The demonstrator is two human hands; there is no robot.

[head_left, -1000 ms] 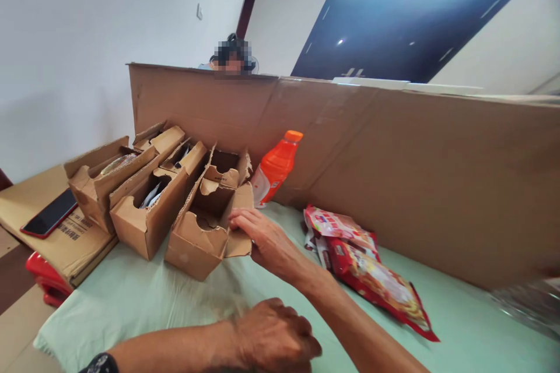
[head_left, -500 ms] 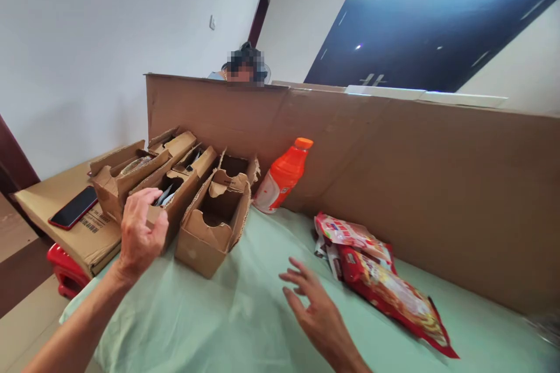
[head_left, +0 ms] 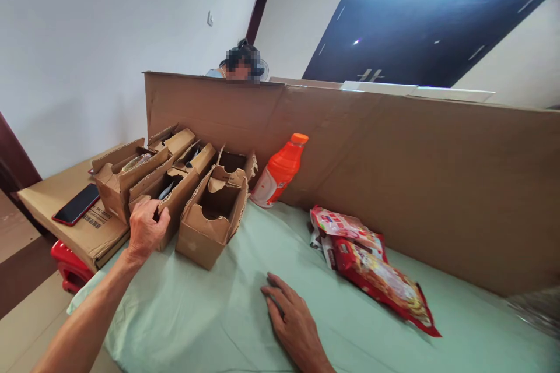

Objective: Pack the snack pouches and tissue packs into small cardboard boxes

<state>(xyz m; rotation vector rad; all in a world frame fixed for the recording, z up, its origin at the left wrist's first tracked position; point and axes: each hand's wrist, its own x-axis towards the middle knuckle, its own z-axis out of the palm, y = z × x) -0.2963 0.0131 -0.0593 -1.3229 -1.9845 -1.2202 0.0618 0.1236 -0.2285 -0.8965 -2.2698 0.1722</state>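
At the front of the middle cardboard box point(head_left: 177, 210) is my left hand point(head_left: 146, 227); its fingers curl over the front wall and its thumb lies against the corner. Part of a grey-white item shows inside that box. My right hand point(head_left: 294, 317) lies low over the green cloth point(head_left: 227, 303), fingers stretched out and holding nothing. Beside the middle box stands another cardboard box point(head_left: 201, 245) with a notched front. To the left is a third cardboard box point(head_left: 116, 186) with a packet in it.
An orange bottle point(head_left: 282, 169) stands tilted in view by the tall cardboard panel point(head_left: 394, 186). Red food packets point(head_left: 385, 285) lie right. A phone point(head_left: 76, 204) rests on a flat carton point(head_left: 105, 233), near a red stool point(head_left: 70, 265). A person point(head_left: 242, 61) is behind the panel.
My left hand has come down onto the front edge of the middle box. My right hand has lowered toward the cloth and a little left. The view has shifted slightly.
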